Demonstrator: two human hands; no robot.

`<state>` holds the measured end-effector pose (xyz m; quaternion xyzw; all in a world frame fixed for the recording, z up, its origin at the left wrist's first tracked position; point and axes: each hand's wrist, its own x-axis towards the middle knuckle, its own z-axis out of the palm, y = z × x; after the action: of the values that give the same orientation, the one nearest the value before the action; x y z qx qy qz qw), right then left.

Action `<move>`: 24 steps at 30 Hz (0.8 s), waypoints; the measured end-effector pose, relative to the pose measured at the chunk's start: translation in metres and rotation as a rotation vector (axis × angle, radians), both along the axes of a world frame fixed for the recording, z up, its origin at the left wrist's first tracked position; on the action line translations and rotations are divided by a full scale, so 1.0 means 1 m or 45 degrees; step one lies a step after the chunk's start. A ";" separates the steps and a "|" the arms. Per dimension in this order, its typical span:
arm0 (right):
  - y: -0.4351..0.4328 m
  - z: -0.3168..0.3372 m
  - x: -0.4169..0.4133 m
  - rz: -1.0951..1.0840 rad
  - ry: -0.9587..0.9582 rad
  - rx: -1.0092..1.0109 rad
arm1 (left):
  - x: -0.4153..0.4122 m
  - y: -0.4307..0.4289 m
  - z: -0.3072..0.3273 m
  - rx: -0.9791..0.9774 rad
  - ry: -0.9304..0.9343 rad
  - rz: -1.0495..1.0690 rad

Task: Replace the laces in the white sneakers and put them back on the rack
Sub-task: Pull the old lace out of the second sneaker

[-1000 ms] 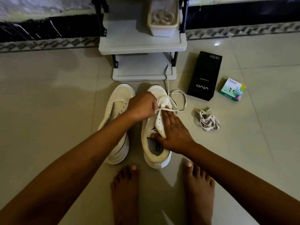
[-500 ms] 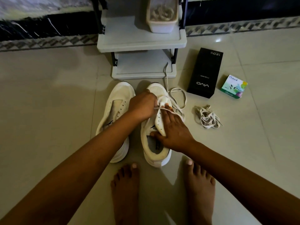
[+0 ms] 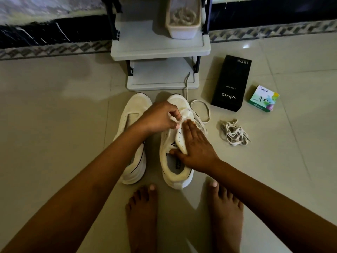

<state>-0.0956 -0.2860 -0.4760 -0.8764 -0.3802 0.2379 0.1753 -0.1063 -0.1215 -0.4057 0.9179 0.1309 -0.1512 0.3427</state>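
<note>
In the head view, the left hand (image 3: 160, 116) is reaching in from the lower left with its fingers curled tight, pinching a white lace (image 3: 200, 105) just above the upper eyelets of the centre sneaker (image 3: 171, 172). The right hand (image 3: 197, 148) is lying flat on that same shoe, its fingers straight and close together, pressing down on the eyelet flap at the shoe's right side, while its thumb is resting across the flap's lower end beside the shoe opening. The loose part of the lace is looping out over the floor (image 3: 54, 125) right of the toe, and one end is trailing up onto the bottom shelf of the rack (image 3: 160, 46). There are two white sneakers, both standing on the floor at the centre of the frame with toes pointing toward the rack; the second sneaker (image 3: 135, 106) is sitting just left of the first, partly behind the left forearm, showing no lace in its eyelets. One tangled lace bundle (image 3: 234, 132) is lying right of centre, apart from the shoes. One rack is standing at the top centre, showing two shelves, with one white tub (image 3: 182, 31) of coiled laces sitting on the upper one. One black box (image 3: 231, 83) and one small green box (image 3: 263, 98) are lying at the upper right, and two bare feet (image 3: 142, 212) are standing at the bottom
</note>
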 end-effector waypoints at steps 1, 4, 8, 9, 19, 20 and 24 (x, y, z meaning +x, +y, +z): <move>0.000 0.001 0.000 -0.001 0.006 0.009 | 0.001 -0.003 -0.007 0.140 0.039 -0.024; -0.001 0.003 0.001 -0.010 0.005 0.069 | 0.006 -0.010 -0.018 0.355 0.062 0.019; 0.000 0.003 0.001 0.001 0.011 0.022 | 0.014 -0.013 -0.021 0.507 0.039 0.008; 0.000 0.002 0.001 0.000 0.021 -0.007 | 0.014 -0.011 -0.020 0.503 0.041 0.002; 0.000 -0.006 0.000 0.071 -0.015 -0.033 | 0.006 -0.008 0.020 -0.019 -0.044 0.105; 0.000 -0.006 0.000 0.062 -0.009 -0.032 | 0.005 -0.007 0.013 0.088 -0.005 0.087; 0.000 -0.004 0.000 0.051 -0.007 -0.021 | 0.002 -0.008 -0.012 0.381 0.177 0.014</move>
<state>-0.0960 -0.2858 -0.4802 -0.8707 -0.3963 0.2419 0.1622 -0.1042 -0.1293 -0.4178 0.9452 0.1805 -0.1914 0.1933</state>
